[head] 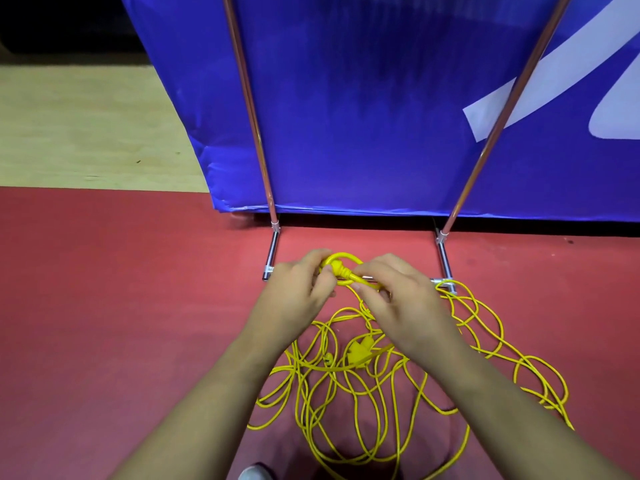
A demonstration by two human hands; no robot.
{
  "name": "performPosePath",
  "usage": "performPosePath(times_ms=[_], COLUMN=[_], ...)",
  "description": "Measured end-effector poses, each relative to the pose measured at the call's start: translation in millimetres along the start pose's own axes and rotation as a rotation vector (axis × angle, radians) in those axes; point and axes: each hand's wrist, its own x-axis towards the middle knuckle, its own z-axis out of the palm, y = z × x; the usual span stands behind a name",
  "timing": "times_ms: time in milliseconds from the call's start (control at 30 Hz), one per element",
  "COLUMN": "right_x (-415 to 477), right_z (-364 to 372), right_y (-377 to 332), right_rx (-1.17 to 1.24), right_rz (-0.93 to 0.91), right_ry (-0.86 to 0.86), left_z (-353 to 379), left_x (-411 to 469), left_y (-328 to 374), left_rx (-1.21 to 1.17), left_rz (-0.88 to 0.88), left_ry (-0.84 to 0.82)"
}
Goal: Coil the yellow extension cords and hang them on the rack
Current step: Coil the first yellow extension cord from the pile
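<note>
I'm pinching the yellow cord's plug end (343, 271) crosswise between left hand (298, 292) and right hand (405, 306), both hands curling round it; the tangle (358, 355) is lying on the floor (104, 271) toward me, rack (258, 143) just beyond.

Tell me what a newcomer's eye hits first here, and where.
A loose tangle of yellow cords sprawls over the red floor, low and centre-right. Just above it, the left hand and right hand together grip a small cord loop. Behind, a big blue banner fills the top, with the shiny metal rack before it.
</note>
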Motion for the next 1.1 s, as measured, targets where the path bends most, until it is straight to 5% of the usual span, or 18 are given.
performPosePath(times_ms=[167,367,500,633,733,867,1100], right_x=[-3,-3,3,6,6,5,6], right_z=[1,5,3,-2,-6,-12,-19], right_y=[-9,-10,-22,-15,-3,0,7], right_rx=[-0.020,0.241,0.644,0.608,0.416,0.383,0.709], right_rz=[0.044,0.192,0.365,0.418,0.377,0.364,0.465], right_ry=[-0.055,0.051,0.251,0.210,-0.014,-0.293,-0.353], left_z=[4,11,11,9,1,-6,-7], left_x=[3,8,10,9,6,3,4], left_y=[5,19,23,14,-2,-4,-15], left_rx=[-0.087,-0.846,-1.257,-0.760,-0.260,-0.095,0.107], left_rz=[-0.081,-0.475,-0.641,-0.529,-0.129,0.270,0.141], left_ry=[-0.001,0.054,0.101,-0.040,0.071,-0.191,-0.218])
